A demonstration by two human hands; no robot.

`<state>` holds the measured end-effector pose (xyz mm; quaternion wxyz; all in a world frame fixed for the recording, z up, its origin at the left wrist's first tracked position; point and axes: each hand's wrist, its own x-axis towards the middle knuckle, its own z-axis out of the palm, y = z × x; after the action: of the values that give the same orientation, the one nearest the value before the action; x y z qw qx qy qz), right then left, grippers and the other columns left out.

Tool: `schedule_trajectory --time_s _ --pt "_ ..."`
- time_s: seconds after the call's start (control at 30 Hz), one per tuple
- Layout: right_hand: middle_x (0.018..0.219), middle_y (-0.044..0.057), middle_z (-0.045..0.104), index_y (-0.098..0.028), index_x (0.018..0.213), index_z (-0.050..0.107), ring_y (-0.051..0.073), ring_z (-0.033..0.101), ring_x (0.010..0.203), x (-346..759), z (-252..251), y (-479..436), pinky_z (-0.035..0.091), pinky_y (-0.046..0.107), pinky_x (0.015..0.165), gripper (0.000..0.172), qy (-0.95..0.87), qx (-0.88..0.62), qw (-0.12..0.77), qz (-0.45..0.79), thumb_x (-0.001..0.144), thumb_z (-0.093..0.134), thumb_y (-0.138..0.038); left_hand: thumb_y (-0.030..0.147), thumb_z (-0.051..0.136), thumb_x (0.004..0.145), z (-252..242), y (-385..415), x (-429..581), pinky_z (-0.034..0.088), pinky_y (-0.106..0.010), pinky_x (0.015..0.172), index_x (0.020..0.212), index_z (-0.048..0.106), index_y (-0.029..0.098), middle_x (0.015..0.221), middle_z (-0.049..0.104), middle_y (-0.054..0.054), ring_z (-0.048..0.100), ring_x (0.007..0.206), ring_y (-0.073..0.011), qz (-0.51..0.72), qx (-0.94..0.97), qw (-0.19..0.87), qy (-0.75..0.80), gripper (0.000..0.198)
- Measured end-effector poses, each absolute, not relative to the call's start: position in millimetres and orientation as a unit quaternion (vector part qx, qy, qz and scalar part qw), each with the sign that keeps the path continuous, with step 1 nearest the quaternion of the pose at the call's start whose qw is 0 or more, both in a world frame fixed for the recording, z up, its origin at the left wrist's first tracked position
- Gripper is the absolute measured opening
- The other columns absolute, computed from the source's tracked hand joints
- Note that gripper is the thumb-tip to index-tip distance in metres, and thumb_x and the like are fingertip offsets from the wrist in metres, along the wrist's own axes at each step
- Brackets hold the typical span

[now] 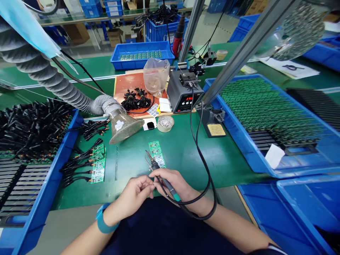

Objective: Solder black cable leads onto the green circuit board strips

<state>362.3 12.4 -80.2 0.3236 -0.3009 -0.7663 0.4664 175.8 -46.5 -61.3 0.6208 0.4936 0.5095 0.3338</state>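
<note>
My right hand is wrapped round a soldering iron, its tip pointing up and left over the bench. A thin metal guide runs beside the tip. Fingertips pinched together, my left hand meets the right hand's fingers; anything between them is too small to make out. Just beyond the iron lies a green circuit board panel, partly hidden by the iron. To the left, another green board panel has black cables along its left side. A blue band circles my left wrist.
A fume extractor hood hangs at left centre. Behind stand a tin of metal shavings, a soldering station and an iron stand. Blue trays hold black cables at left and green boards at right. A metal post slants across.
</note>
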Motion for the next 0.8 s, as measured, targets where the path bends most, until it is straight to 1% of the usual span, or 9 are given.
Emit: schedule_trajectory --time_s 0.03,0.13,0.23,0.3,0.37,0.47,0.53,0.63,0.8 --pt "0.075 -0.002 0.067 -0.023 0.104 0.067 0.012 0.061 0.06 361.8 -78.3 11.3 0.053 0.023 0.064 0.019 -0.763 -0.31 0.326 0.464 0.088 0.059 -0.017 0.05 0.064 0.096 -62.1 -46.6 176.1 0.046 -0.024 0.063 0.086 0.065 0.016 0.072 0.067 -0.004 0.059 0.064 -0.0134 0.334 0.494 0.619 0.511 0.035" --pt "0.078 -0.001 0.067 -0.022 0.105 0.065 0.011 0.061 0.06 359.7 -73.2 7.4 0.052 0.022 0.063 0.02 -0.745 -0.334 0.346 0.463 0.087 0.059 -0.017 0.055 0.063 0.094 -66.2 -47.6 179.7 0.044 -0.021 0.052 0.087 0.06 0.017 0.067 0.065 -0.001 0.053 0.051 -0.0099 0.354 0.442 0.647 0.511 0.039" --pt "0.078 -0.001 0.068 -0.022 0.107 0.064 0.011 0.062 0.062 356.7 -75.2 1.5 0.053 0.022 0.063 0.017 -0.707 -0.354 0.382 0.479 0.091 0.06 -0.018 0.059 0.065 0.091 -69.9 -49.1 186.5 0.047 -0.022 0.053 0.087 0.058 0.017 0.065 0.066 -0.001 0.058 0.051 -0.0111 0.381 0.391 0.659 0.517 0.043" --pt "0.079 0.0 0.068 -0.022 0.107 0.063 0.012 0.064 0.063 354.8 -80.7 -3.1 0.054 0.022 0.063 0.016 -0.682 -0.365 0.41 0.484 0.092 0.06 -0.019 0.06 0.067 0.089 -71.1 -49.8 191.1 0.047 -0.022 0.052 0.086 0.057 0.017 0.063 0.066 -0.001 0.06 0.051 -0.0121 0.396 0.37 0.649 0.533 0.044" --pt "0.081 0.0 0.069 -0.023 0.108 0.063 0.012 0.065 0.063 353.3 -87.0 -6.9 0.055 0.023 0.064 0.016 -0.666 -0.371 0.43 0.483 0.093 0.061 -0.019 0.059 0.069 0.087 -71.4 -49.6 194.2 0.043 -0.02 0.048 0.083 0.056 0.017 0.061 0.066 -0.001 0.057 0.047 -0.0106 0.416 0.351 0.634 0.549 0.044" --pt "0.082 0.0 0.069 -0.024 0.109 0.064 0.012 0.066 0.064 352.7 -94.0 -9.6 0.056 0.023 0.065 0.018 -0.661 -0.382 0.436 0.476 0.092 0.062 -0.019 0.057 0.07 0.086 -71.4 -48.3 195.6 0.036 -0.019 0.045 0.081 0.056 0.017 0.061 0.065 0.0 0.047 0.042 -0.0069 0.446 0.332 0.608 0.566 0.043" --pt "0.082 0.0 0.07 -0.023 0.109 0.064 0.013 0.067 0.065 352.8 -97.1 -9.8 0.057 0.023 0.066 0.018 -0.663 -0.389 0.432 0.472 0.092 0.063 -0.02 0.057 0.071 0.085 -71.7 -47.3 195.0 0.032 -0.018 0.045 0.08 0.057 0.017 0.061 0.065 0.0 0.042 0.043 -0.0058 0.456 0.325 0.599 0.572 0.043" --pt "0.082 0.0 0.071 -0.023 0.11 0.065 0.013 0.069 0.067 352.6 -102.1 -9.2 0.058 0.023 0.066 0.019 -0.666 -0.391 0.433 0.464 0.091 0.063 -0.02 0.059 0.072 0.084 -72.5 -46.3 194.3 0.029 -0.019 0.046 0.08 0.057 0.017 0.062 0.065 0.0 0.04 0.045 -0.0058 0.462 0.313 0.6 0.573 0.045" --pt "0.081 -0.001 0.072 -0.023 0.111 0.064 0.012 0.068 0.063 351.0 -109.8 -6.7 0.058 0.021 0.065 0.022 -0.672 -0.383 0.44 0.456 0.09 0.063 -0.019 0.061 0.074 0.083 -74.1 -44.8 194.2 0.031 -0.019 0.049 0.082 0.06 0.016 0.067 0.067 -0.001 0.04 0.049 -0.0058 0.468 0.302 0.606 0.568 0.047"
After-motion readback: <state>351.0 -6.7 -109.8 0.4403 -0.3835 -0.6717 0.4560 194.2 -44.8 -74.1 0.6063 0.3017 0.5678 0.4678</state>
